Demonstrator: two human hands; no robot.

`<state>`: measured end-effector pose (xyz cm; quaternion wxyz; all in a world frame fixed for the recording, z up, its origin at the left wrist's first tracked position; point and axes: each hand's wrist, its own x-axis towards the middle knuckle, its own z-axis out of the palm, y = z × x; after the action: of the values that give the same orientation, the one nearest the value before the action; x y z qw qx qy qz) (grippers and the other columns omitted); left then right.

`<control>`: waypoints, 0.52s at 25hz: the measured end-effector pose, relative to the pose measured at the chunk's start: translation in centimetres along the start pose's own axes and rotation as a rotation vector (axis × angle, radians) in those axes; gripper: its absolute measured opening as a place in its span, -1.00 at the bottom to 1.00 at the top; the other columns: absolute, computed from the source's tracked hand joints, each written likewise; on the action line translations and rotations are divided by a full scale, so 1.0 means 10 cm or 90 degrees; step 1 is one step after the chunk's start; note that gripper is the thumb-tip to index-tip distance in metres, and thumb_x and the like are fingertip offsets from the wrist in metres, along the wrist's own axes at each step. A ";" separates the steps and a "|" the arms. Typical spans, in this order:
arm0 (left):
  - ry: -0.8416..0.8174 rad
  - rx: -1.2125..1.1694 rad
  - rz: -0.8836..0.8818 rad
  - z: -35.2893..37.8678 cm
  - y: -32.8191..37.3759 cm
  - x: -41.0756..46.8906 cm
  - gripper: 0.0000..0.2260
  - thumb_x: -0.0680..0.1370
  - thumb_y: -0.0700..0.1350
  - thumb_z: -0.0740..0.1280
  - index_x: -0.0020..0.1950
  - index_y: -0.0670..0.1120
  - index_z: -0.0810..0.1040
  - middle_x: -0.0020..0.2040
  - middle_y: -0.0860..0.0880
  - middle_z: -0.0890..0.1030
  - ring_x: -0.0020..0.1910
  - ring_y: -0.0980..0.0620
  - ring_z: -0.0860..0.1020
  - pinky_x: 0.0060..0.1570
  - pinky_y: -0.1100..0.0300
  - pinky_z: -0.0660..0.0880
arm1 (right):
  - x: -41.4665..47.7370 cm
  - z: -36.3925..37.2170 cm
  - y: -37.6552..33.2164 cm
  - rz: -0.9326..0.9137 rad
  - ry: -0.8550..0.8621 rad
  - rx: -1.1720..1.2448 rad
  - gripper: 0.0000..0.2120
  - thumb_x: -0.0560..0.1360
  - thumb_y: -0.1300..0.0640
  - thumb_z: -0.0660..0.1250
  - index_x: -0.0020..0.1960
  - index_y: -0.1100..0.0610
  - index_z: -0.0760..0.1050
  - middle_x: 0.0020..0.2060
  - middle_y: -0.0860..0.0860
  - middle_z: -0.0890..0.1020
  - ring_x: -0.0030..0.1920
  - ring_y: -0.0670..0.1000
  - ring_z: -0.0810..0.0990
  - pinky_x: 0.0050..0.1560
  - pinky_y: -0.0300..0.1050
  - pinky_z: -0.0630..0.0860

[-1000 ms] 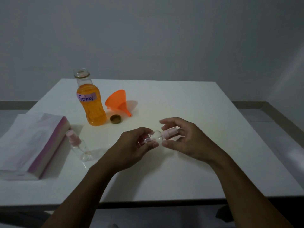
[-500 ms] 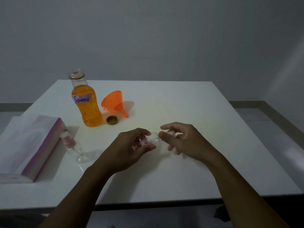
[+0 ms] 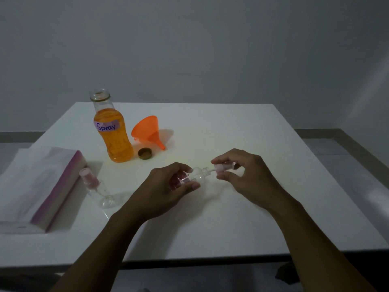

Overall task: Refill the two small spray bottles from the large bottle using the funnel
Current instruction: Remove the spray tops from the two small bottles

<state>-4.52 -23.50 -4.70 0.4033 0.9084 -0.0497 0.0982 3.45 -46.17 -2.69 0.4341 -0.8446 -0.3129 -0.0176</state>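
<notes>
White table (image 3: 210,228), dim light, grey wall (image 3: 210,49) behind. Both forearms cut off at bottom edge, elbows out of frame. Lower body of small spray bottle (image 3: 197,174) hidden inside left hand (image 3: 166,188); only clear shoulder + neck showing, fill level not readable. Far end of pump head (image 3: 221,167) covered by fingers of right hand (image 3: 246,175). Thin pale dip tube btwn neck and pump head barely visible; can't tell if tip still inside the mouth. Tissue pack (image 3: 37,182) cut by left frame edge, blurred. Second small spray bottle (image 3: 95,187) see-through, base hard to separate from table glare.

Grip: left hand curled round bottle body, thumb + fingertips clamped on it, bottle held sideways just above table centre, neck pointing right. Right hand pinching pink pump head btwn thumb and forefinger, other fingers loosely curled; head off the neck, just beside it.

Counts: 2 small spray bottles, 1 in hand, 1 standing beside tissue pack w/ pink top on. 1 large bottle (image 3: 112,133), uncapped, orange liquid, "Spray" label, back left. 1 orange funnel (image 3: 147,130) lying on its side just right of it. 1 brownish cap (image 3: 145,153) on table near the bottle's base and the funnel spout. 1 tissue pack. 2 hands
</notes>
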 end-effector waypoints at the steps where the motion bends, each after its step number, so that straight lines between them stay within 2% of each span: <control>1: 0.000 -0.008 -0.007 0.00 0.00 0.00 -0.54 0.38 0.31 0.31 0.18 0.09 0.52 -0.07 0.18 0.61 -0.16 0.20 0.56 -0.23 0.27 0.56 | 0.00 -0.04 0.03 -0.041 0.024 -0.056 -0.70 0.40 0.26 0.55 0.07 -0.01 0.68 -0.06 -0.19 0.70 0.02 -0.14 0.61 0.03 -0.22 0.55; 4: 0.002 -0.047 -0.030 0.00 0.00 -0.01 -0.61 0.35 0.26 0.39 0.11 0.16 0.51 -0.09 0.19 0.62 -0.15 0.21 0.60 -0.19 0.29 0.59 | -0.01 -0.19 0.19 -0.126 0.129 -0.180 -0.73 0.38 0.34 0.55 0.04 0.13 0.68 -0.06 -0.07 0.71 0.02 -0.03 0.62 0.09 -0.13 0.57; 6: 0.019 -0.070 -0.040 0.02 0.02 0.00 -0.62 0.32 0.23 0.43 0.09 0.19 0.49 -0.07 0.22 0.62 -0.11 0.26 0.60 -0.18 0.36 0.57 | -0.05 -0.36 0.30 -0.112 0.186 -0.202 -0.77 0.40 0.34 0.55 0.03 0.17 0.66 -0.02 0.01 0.69 -0.01 -0.03 0.63 0.08 -0.26 0.56; 8: 0.041 -0.112 -0.054 0.08 0.06 0.01 -0.58 0.31 0.21 0.46 0.10 0.14 0.50 -0.03 0.21 0.63 -0.09 0.26 0.62 -0.16 0.34 0.57 | -0.14 -0.54 0.40 -0.050 0.226 -0.185 -0.78 0.43 0.28 0.54 0.06 0.16 0.65 0.01 0.01 0.67 -0.04 -0.09 0.63 0.02 -0.43 0.49; 10: 0.050 -0.187 -0.070 0.21 0.16 0.02 -0.58 0.33 0.14 0.48 0.11 0.04 0.52 0.00 0.11 0.65 -0.11 0.15 0.66 -0.15 0.22 0.61 | -0.21 -0.64 0.52 0.044 0.261 -0.124 -0.78 0.49 0.19 0.49 0.13 0.09 0.63 0.01 -0.07 0.65 -0.03 -0.17 0.61 -0.03 -0.47 0.47; 13: 0.030 -0.291 -0.051 0.58 0.48 0.08 -0.66 0.40 -0.04 0.49 0.10 -0.11 0.51 -0.03 -0.04 0.66 -0.18 -0.02 0.66 -0.13 0.05 0.63 | -0.29 -0.73 0.76 0.177 0.355 -0.034 -0.77 0.56 0.07 0.40 0.21 0.02 0.62 0.04 -0.09 0.66 -0.01 -0.17 0.63 0.02 -0.28 0.56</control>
<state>-3.72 -30.98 -4.85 0.6032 0.7922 -0.0250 0.0893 7.01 -56.36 -4.48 0.4789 -0.8531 -0.0629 -0.1970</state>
